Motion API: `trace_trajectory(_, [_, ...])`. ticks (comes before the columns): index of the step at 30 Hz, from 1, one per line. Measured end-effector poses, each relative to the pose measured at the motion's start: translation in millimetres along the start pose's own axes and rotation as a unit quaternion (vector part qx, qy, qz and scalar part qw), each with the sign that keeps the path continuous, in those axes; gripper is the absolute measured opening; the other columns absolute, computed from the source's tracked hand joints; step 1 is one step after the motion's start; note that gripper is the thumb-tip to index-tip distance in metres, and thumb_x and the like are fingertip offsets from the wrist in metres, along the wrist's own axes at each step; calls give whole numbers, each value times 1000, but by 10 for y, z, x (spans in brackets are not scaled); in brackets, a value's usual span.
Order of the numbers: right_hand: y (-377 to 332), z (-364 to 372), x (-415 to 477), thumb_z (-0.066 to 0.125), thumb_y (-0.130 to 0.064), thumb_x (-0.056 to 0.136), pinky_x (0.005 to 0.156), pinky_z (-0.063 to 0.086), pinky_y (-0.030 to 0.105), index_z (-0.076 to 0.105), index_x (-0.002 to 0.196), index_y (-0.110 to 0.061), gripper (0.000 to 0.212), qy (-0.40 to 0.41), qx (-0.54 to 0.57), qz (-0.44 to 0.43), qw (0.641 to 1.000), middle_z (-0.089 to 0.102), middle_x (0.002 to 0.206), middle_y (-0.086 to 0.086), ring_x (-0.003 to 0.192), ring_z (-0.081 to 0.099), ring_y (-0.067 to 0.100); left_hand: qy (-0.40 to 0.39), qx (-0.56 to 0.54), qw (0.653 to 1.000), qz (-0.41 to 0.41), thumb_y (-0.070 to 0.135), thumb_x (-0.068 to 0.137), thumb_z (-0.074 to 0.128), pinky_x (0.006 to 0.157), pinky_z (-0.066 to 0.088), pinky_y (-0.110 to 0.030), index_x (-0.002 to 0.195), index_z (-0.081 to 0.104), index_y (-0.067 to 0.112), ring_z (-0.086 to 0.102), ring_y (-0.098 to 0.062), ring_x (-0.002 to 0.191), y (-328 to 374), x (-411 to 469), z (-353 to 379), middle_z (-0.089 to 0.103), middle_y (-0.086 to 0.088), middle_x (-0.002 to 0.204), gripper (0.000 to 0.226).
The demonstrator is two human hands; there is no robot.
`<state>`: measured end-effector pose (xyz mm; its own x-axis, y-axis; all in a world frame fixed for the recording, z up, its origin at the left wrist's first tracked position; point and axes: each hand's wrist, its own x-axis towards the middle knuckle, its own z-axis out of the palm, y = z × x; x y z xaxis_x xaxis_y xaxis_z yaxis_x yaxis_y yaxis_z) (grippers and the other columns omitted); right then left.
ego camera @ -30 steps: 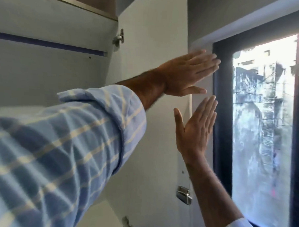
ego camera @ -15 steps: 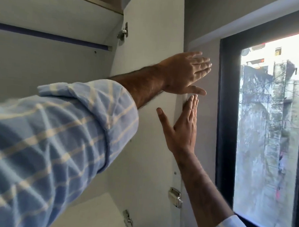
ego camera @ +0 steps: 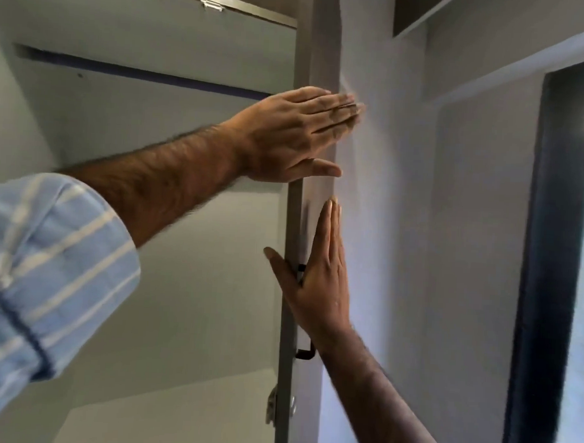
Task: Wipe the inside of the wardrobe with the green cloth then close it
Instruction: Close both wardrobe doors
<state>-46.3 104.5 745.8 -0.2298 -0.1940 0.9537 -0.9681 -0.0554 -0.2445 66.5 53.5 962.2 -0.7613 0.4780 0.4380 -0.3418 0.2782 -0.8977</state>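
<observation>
The wardrobe's grey inside (ego camera: 182, 250) shows at the left, with a shelf edge and a metal rail near the top. Its door (ego camera: 297, 221) stands edge-on in the middle of the view, partly swung. My left hand (ego camera: 297, 134) lies flat with fingers straight across the door's upper edge and outer face. My right hand (ego camera: 318, 272) presses flat on the door's outer side lower down, thumb hooked round the edge, covering part of a black handle (ego camera: 305, 354). No green cloth is in view.
A grey wall (ego camera: 451, 228) runs just right of the door. A dark-framed window (ego camera: 549, 266) fills the far right. A metal hinge (ego camera: 272, 404) sits low on the door edge. My striped blue sleeve (ego camera: 47, 277) fills the lower left.
The door has swung from lying open, showing its inner face, to edge-on. Both hands have followed it, now flat on its outer side. The view has turned left, away from the window.
</observation>
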Motion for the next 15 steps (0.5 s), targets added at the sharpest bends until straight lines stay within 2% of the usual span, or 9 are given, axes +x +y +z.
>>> trace_trajectory(3, [-102,415,-1,62,-81,83,134,18,39,-5,168,-28,121,-54,79,35,995,-12,173,-21,163,-6,4,-49,0,998,-48,65,105,7,129,22,-46,161,22,2,22,-30,158,-132,-390,135,24,-17,169,86])
trace_trajectory(5, [-152,700,33,68,-82,77,133,22,44,-7,166,-32,126,-86,130,59,986,-10,173,-23,164,-2,6,-92,2,992,-86,66,104,6,129,21,-46,160,22,2,20,-30,159,-211,-647,281,23,-17,169,87])
trace_trajectory(8, [-214,1143,130,69,-78,77,132,21,49,-6,167,-27,128,-120,116,49,985,-4,177,-10,165,0,16,-163,-3,977,-138,67,100,-2,131,13,-45,162,15,2,12,-29,160,-297,-1002,558,16,-16,171,91])
trace_trajectory(10, [-266,1443,205,68,-72,80,134,13,49,-4,168,-19,126,-119,75,26,990,-8,177,-3,165,-5,18,-189,5,969,-158,66,98,-6,132,9,-45,162,12,2,8,-29,161,-323,-1176,744,12,-16,172,92])
trace_trajectory(13, [-225,1770,258,60,-66,86,134,0,46,1,168,-11,115,-76,58,-3,995,-10,177,5,165,-10,20,-181,9,965,-187,65,101,1,132,8,-46,162,12,1,5,-31,161,-299,-1291,1008,8,-17,172,89])
trace_trajectory(15, [-96,1917,262,46,-70,95,134,-3,44,5,168,-11,103,-55,56,-30,996,-9,177,5,165,-9,20,-167,13,963,-212,64,103,8,132,7,-46,162,11,0,5,-31,161,-255,-1310,1176,7,-18,172,87])
